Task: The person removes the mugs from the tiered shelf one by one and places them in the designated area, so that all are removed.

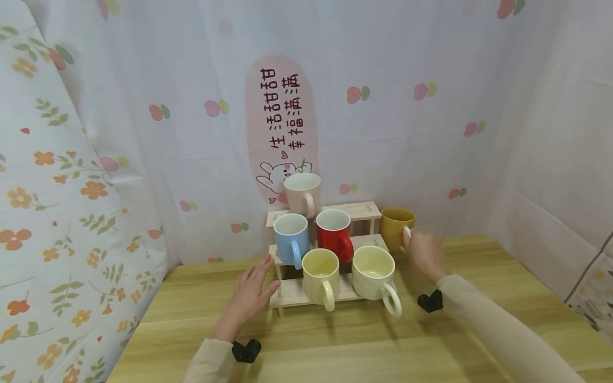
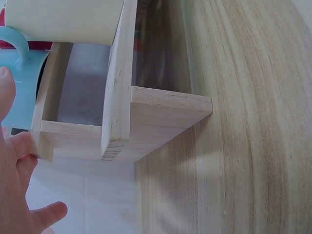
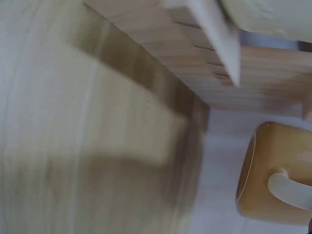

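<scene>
My right hand (image 1: 423,252) grips the white handle of a mustard-yellow mug (image 1: 395,226) beside the stand's right end. In the right wrist view the same mug (image 3: 263,170) lies sideways in the picture, a fingertip just showing by its handle. With fingers spread and fairly straight, my left hand (image 1: 249,292) is at the left end of a wooden tiered stand (image 1: 292,292); in the left wrist view its fingers (image 2: 22,144) meet the middle step's edge. Nearest it is a light blue mug (image 1: 291,242), next to a red mug (image 1: 331,229) on that step.
On the lowest step stand a pale yellow mug (image 1: 318,276) and a cream mug (image 1: 371,274), handles jutting forward. A pale pink mug (image 1: 301,189) is on the top step (image 1: 354,211). Behind the wooden table (image 1: 345,351) hangs a printed curtain (image 1: 191,133).
</scene>
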Action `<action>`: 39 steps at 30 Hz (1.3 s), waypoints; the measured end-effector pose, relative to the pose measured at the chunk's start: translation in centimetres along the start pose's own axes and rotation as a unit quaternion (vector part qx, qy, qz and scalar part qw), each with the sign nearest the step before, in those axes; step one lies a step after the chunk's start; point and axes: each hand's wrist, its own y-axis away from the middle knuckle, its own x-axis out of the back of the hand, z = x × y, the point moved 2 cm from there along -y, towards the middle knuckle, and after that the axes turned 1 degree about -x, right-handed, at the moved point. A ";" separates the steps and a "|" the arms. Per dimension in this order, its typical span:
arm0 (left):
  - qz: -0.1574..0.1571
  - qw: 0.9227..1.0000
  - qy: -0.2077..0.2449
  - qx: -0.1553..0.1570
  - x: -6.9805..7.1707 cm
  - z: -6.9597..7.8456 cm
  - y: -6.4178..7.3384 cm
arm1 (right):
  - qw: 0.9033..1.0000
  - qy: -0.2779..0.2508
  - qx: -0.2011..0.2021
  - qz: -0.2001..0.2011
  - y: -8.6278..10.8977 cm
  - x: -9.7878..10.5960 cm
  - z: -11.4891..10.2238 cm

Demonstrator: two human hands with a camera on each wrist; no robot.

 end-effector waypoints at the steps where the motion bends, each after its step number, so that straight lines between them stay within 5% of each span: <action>1: 0.001 1.000 0.000 -0.001 0.0 0.0 0.0 | 1.000 -0.005 -0.005 -0.008 0.2 -0.4 0.1; 6: 0.002 1.000 0.002 -0.002 -0.1 0.0 -0.1 | 0.998 -0.011 -0.027 -0.050 0.8 -1.7 0.4; 23: 0.009 1.000 0.001 -0.016 -0.1 -0.2 0.2 | 0.998 -0.039 -0.025 -0.036 1.8 -4.7 0.4; 39: 0.010 1.000 0.002 -0.018 -0.2 -0.1 0.0 | 0.986 -0.105 0.010 -0.129 1.9 -6.1 0.0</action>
